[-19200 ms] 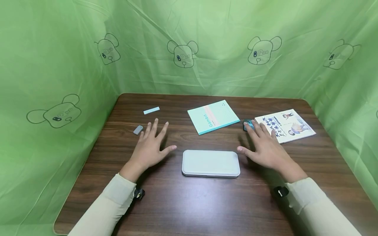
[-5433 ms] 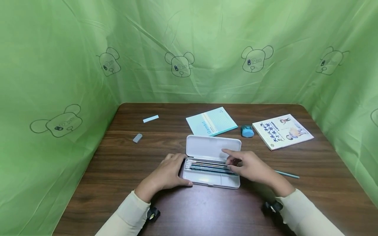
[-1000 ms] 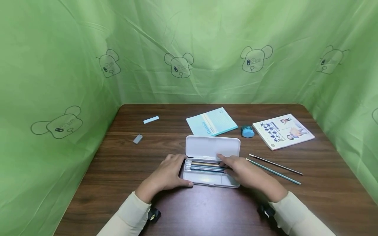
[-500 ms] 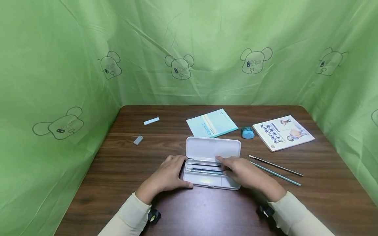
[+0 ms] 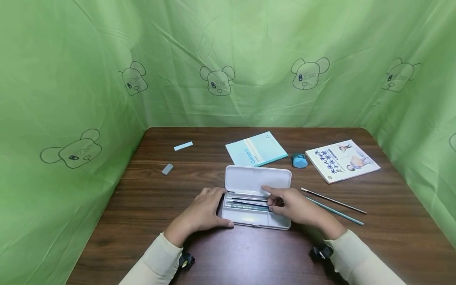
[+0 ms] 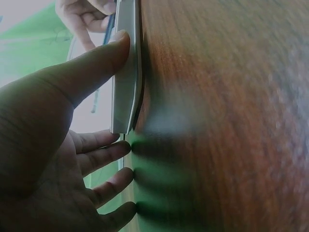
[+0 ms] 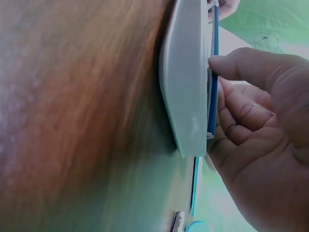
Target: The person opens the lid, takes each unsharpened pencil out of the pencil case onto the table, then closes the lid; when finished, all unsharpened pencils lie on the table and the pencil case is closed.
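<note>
A white pencil case (image 5: pixel 246 217) lies with its lid (image 5: pixel 246 178) raised toward the back. Several pencils (image 5: pixel 244 206) lie side by side in its long compartment. My left hand (image 5: pixel 197 211) holds the case's left end, thumb on the front wall and fingers around the back left corner. Above the right half of the case, my right hand (image 5: pixel 293 206) pinches a dark blue pencil (image 7: pixel 215 101) between thumb and fingers, index finger extended toward the lid. In the right wrist view this pencil runs along the top of the case wall.
To the right lie a dark pencil (image 5: pixel 333 200) and a teal pencil (image 5: pixel 336 211). Farther back are a light blue notebook (image 5: pixel 256 149), a blue pencil sharpener (image 5: pixel 299 160) and a white book (image 5: pixel 342 160). A grey eraser (image 5: pixel 167 169) and a pale strip (image 5: pixel 183 146) sit at left.
Since the earliest frame, the case was opened and two pencils came to lie at its right. Over the last half second, my right hand rises slightly with the blue pencil; my left stays put.
</note>
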Demonstrator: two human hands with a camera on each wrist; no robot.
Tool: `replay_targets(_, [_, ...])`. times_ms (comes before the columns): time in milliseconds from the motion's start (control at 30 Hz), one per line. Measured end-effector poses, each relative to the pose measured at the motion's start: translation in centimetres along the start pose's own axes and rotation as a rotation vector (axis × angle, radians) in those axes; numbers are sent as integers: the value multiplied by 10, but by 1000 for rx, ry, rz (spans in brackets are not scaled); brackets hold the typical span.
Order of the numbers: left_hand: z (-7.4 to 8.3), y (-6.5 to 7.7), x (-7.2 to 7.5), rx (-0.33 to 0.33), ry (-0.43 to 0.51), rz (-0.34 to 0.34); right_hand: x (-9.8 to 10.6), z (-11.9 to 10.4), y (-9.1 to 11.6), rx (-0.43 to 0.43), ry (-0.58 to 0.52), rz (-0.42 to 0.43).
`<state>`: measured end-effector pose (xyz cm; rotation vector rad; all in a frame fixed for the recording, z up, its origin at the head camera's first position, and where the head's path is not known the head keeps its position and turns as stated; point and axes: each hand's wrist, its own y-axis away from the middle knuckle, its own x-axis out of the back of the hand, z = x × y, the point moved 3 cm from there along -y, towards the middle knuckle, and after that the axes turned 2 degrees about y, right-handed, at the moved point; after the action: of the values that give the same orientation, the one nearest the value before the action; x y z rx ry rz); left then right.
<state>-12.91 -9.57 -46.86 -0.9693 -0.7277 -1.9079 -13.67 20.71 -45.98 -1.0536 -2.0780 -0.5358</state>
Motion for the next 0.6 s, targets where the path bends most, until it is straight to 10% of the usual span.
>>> replay_targets(600, [-1,1,0,-13,16,18,55,28,62,-20,-173,182])
